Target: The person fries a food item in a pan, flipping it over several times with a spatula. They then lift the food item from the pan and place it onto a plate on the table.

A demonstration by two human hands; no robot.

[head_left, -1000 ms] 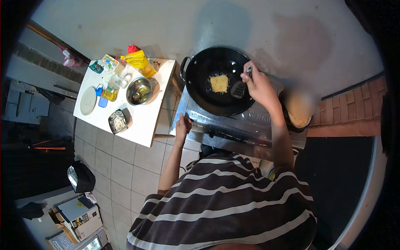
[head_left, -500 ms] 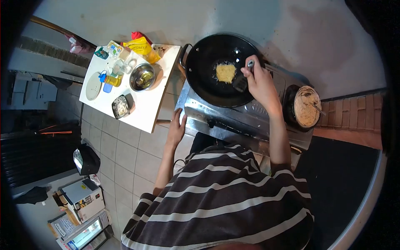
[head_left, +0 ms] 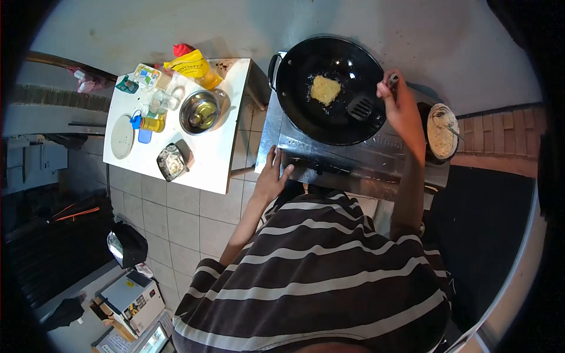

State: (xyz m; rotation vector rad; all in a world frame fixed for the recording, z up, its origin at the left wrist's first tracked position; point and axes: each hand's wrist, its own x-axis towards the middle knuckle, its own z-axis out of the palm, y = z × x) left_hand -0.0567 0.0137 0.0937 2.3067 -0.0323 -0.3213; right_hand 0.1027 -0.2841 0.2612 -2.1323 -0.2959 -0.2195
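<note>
A square golden piece of food (head_left: 325,90) fries in bubbling oil inside a black wok (head_left: 300,120). My right hand (head_left: 402,105) is closed round the handle of a slotted spatula (head_left: 360,108), whose dark head hangs over the wok's right side, apart from the food. On the front left edge of the steel stove (head_left: 288,141) rests my left hand (head_left: 271,179), fingers outstretched and holding nothing.
Right of the wok sits a bowl of pale batter (head_left: 442,134) with a utensil in it. The white table (head_left: 206,167) at left carries a metal bowl (head_left: 199,113), a yellow pouch (head_left: 196,67), a squeeze bottle (head_left: 148,123), a plate (head_left: 122,137) and a small dark dish (head_left: 172,162).
My right hand has drawn the spatula right, away from the food, and its slotted face now shows. The whole view has shifted slightly. My left hand stays at the stove's edge.
</note>
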